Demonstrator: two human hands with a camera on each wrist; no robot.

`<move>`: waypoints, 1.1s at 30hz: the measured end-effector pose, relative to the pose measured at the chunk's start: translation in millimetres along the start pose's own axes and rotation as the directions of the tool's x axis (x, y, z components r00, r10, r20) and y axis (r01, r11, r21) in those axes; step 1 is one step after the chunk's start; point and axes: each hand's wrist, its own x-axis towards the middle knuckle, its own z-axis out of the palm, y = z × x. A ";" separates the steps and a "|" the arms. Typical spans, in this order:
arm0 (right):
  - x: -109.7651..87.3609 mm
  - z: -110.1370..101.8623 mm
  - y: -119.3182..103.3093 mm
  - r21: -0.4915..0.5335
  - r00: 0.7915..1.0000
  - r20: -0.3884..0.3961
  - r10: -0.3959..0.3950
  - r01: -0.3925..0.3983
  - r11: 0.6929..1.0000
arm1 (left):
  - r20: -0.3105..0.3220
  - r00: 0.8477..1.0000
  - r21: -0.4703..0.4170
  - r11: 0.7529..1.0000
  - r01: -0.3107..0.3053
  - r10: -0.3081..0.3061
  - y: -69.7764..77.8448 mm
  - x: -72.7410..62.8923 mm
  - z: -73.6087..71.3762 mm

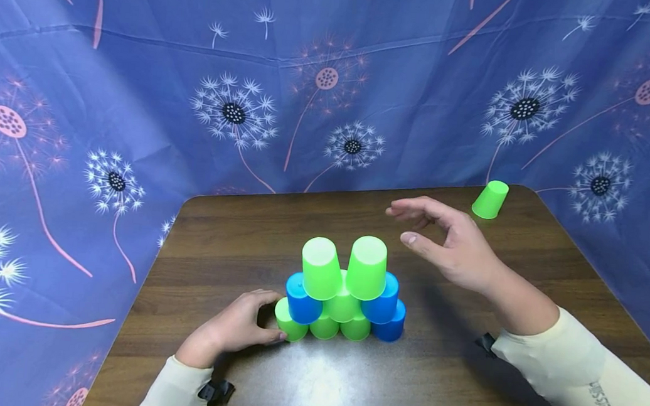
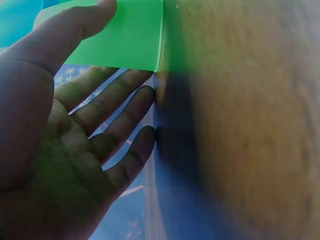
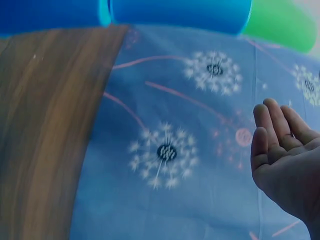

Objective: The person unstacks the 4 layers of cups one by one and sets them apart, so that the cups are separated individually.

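Upside-down plastic cups form a stacked wall on the table. Its bottom row has green cups and a blue cup (image 1: 389, 326) at the right end. The middle row is a blue cup (image 1: 302, 303), a green cup (image 1: 343, 305) and another blue cup (image 1: 381, 306). Two green cups, one left (image 1: 320, 272) and one right (image 1: 367, 272), stand on top. My left hand (image 1: 243, 324) rests at the bottom-left green cup (image 1: 288, 325), thumb at its near side, fingers straight and spread behind. Right of the wall, my right hand (image 1: 449, 243) hovers with nothing in it, fingers apart from the cups.
One more green cup (image 1: 490, 200) stands upside down near the back right corner of the brown wooden table (image 1: 232, 240). A blue cloth (image 1: 413, 77) with a dandelion print hangs behind the table and along its sides.
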 end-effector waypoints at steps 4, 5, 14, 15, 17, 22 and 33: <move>-2.8 9.7 -6.3 0.022 0.997 0.061 -0.038 0.036 0.999 | -0.007 1.000 0.006 1.000 -0.009 0.009 -1.1 -0.1 0.9; -3.3 11.7 -7.4 0.026 0.996 0.072 -0.043 0.042 0.999 | -0.008 1.000 0.004 1.000 -0.011 0.011 -1.2 -0.2 1.2; -7.1 28.0 -18.4 0.018 0.992 0.128 0.018 -0.021 1.000 | -0.014 1.000 -0.003 1.000 -0.021 0.021 -0.7 -0.8 1.6; -7.2 29.6 -19.0 0.021 0.991 0.133 0.022 -0.025 0.999 | -0.015 1.000 -0.002 1.000 -0.022 0.021 -0.8 -0.8 1.7; -7.3 32.5 -19.1 0.022 0.990 0.138 0.024 -0.027 0.999 | -0.018 1.000 0.002 1.000 -0.024 0.024 -1.0 -0.7 1.9; -7.3 38.1 -15.7 0.015 0.992 0.128 0.010 -0.013 1.000 | -0.016 1.000 0.003 1.000 -0.014 0.014 -0.6 -0.7 1.1; -7.0 41.5 -13.2 0.010 0.995 0.097 0.012 -0.013 1.000 | -0.006 1.000 -0.006 1.000 -0.002 0.002 -1.0 -0.3 1.2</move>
